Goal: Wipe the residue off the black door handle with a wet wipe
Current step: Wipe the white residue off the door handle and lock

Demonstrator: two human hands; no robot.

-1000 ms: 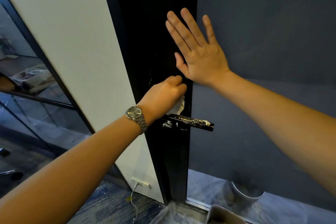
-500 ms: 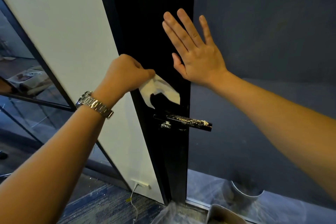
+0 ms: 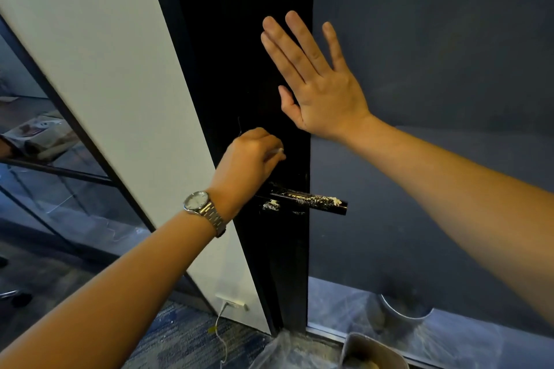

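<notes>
Head view, left to right, every position given off the door handle (image 3: 308, 200).

Far left of it: glass partition (image 3: 60, 189) in a dark frame, then a white wall panel (image 3: 105, 69) running up to the black door strip (image 3: 239, 39). Left of the handle, at about its height, is a silver wristwatch (image 3: 196, 200) on the left wrist. Below-left, low on the white panel: a white socket (image 3: 232, 300) with a thin cable hanging down toward the carpet.

Left hand (image 3: 251, 156) sits just above-left of the handle with its fingers curled into a fist. A sliver of white wet wipe (image 3: 278, 152) pokes out at the fingertips; the rest is hidden inside the hand. Cannot tell whether the hand touches the handle.

The handle is a black horizontal bar mounted on the black strip, its free end pointing right over the blue-grey panel (image 3: 434, 54). White crumbly residue (image 3: 322, 199) lies along the top of the bar, thickest toward the free end, plus a white smear on the door just under the bar's root.

Straight below the handle, at floor level: a crumpled clear plastic bag (image 3: 278, 350).

Right hand (image 3: 317, 90) is above the handle — flat, fingers straight and slightly spread, palm against the door across the seam between the black strip and the blue-grey panel, holding nothing.

Down-right of the handle: rim of a grey bin (image 3: 371, 341) at the bottom edge.
</notes>
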